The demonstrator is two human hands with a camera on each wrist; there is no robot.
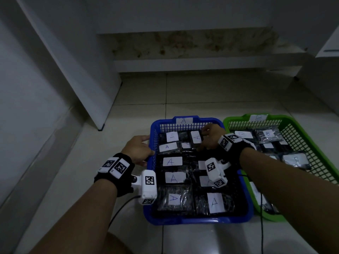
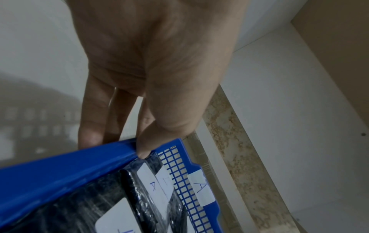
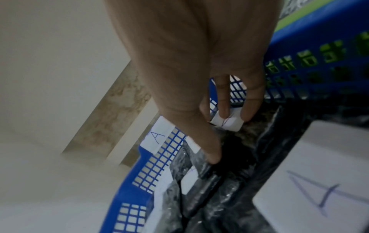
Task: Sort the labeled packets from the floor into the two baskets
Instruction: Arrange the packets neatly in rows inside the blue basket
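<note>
The blue basket (image 1: 183, 219) tagged "A" holds several black packets with white "A" labels. Beside it on the right, the green basket (image 1: 236, 119) holds black packets labeled "B". My left hand (image 1: 137, 149) grips the blue basket's left rim (image 2: 60, 173), thumb inside and fingers outside. My right hand (image 1: 212, 137) reaches into the far right corner of the blue basket. There it pinches a black packet (image 1: 196, 137): its fingertips (image 3: 225, 113) rest on the white label and the thumb lies on the packet's dark edge. No packet shows on the floor.
Both baskets stand on pale floor tiles. A white slanted panel (image 1: 77, 70) rises on the left. A low stained step (image 1: 192, 43) runs behind the baskets, and a white cabinet (image 1: 328, 52) stands at the right. Black cables (image 1: 261, 226) trail from the wrist cameras.
</note>
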